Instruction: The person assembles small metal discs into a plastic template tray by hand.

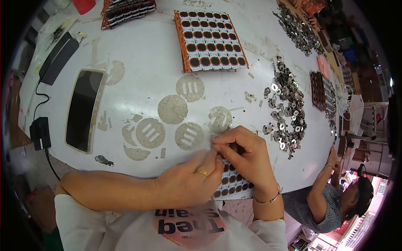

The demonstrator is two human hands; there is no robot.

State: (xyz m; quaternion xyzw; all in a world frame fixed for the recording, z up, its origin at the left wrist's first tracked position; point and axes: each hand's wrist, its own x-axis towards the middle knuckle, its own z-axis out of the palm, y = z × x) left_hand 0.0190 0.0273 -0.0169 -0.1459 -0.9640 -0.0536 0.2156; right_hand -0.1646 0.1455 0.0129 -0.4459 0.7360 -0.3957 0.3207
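Note:
A white panel point(231, 184) with rows of round dark discs lies at the table's front edge, partly covered by my hands. Over its far end, my right hand point(249, 154) pinches thumb against forefinger, with a bracelet at the wrist. My left hand point(194, 175), wearing a gold ring, is curled beside it, its fingertips almost meeting the right ones. Whatever sits between the fingers is too small or hidden to name. To the right of my hands spreads a loose pile of small shiny metal pieces point(289, 108).
A stack of similar panels on orange frames point(211, 39) stands at the back, another stack point(127, 12) farther left. A smartphone point(85, 111), a dark curved device point(59, 58) and a black adapter point(40, 133) lie left. A co-worker point(331, 196) sits right, near more panels point(322, 92).

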